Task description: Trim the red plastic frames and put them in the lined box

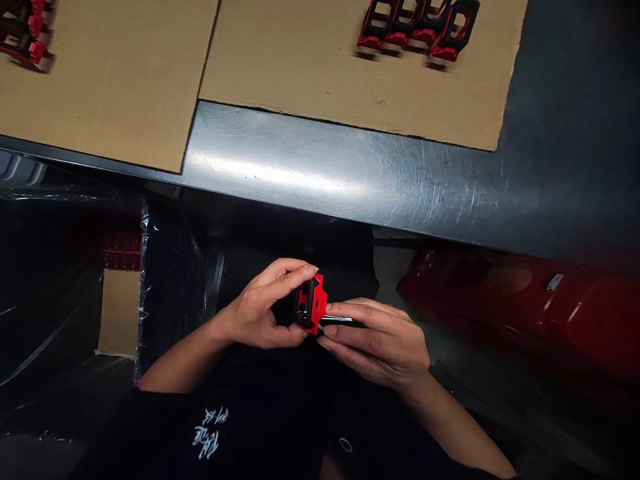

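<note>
- the part [317,303], red with a black frame, is held in the air just off the near edge of the bench [310,160], above the lap; it is not supported by any surface.
- the left hand [265,310] is clamped on the part, which is pinched at both ends by the fingertips.
- the right hand [385,337] is closed on a thin shiny strip [340,319], whose end is brought up against the red side of the part; whether it is seated there cannot be told.
- on the right card [310,73], towards its right edge, a row [425,33] of similar parts is laid; at the left edge of the view, a few more [36,52] are carried by the left card [115,87].
- below the near edge, red pieces [123,241] are seen in a plastic-lined bin [145,293] at left, and a red object [500,300] at right.
- the part could be dropped past the near edge if the pinch were loosened, since nothing is placed beneath it.
- the strip could be slipped off or bent, or the part scratched, if pushed at a slant.
- a fingertip could be nipped, being set so close to the strip's end.
</note>
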The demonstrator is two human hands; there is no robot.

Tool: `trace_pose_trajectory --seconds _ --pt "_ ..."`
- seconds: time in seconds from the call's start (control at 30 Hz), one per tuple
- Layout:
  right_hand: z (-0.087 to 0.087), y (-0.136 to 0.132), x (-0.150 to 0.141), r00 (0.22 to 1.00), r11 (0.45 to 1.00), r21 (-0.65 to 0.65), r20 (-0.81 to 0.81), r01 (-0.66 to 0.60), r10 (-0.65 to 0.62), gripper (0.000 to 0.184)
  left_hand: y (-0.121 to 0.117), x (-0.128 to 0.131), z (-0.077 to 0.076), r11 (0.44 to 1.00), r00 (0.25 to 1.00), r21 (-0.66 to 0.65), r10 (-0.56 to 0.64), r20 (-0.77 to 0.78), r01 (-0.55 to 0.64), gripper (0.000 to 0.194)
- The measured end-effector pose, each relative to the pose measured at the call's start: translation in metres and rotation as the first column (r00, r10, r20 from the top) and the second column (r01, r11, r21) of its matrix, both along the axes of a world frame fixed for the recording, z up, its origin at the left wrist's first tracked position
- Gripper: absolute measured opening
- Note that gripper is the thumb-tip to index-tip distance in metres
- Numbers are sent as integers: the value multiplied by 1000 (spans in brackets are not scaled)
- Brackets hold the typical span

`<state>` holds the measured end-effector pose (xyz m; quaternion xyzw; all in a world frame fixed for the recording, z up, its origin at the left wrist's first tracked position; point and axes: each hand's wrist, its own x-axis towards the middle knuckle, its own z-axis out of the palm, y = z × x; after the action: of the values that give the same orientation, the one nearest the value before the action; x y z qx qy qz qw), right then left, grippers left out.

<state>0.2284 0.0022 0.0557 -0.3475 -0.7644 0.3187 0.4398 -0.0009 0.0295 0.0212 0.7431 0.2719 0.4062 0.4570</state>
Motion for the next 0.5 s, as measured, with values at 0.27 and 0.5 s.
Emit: trace_pose_trajectory --seconds 0.27,0.5 --pt "2 2 0 1000 1000 -9 6 3 -3 14 2 -3 0 998 999 -33 -45 -27 44 89" --pt "3 1 2 999 1000 -18 49 -13 14 7 6 -8 3 993 995 -70 -99 -30 97 90"
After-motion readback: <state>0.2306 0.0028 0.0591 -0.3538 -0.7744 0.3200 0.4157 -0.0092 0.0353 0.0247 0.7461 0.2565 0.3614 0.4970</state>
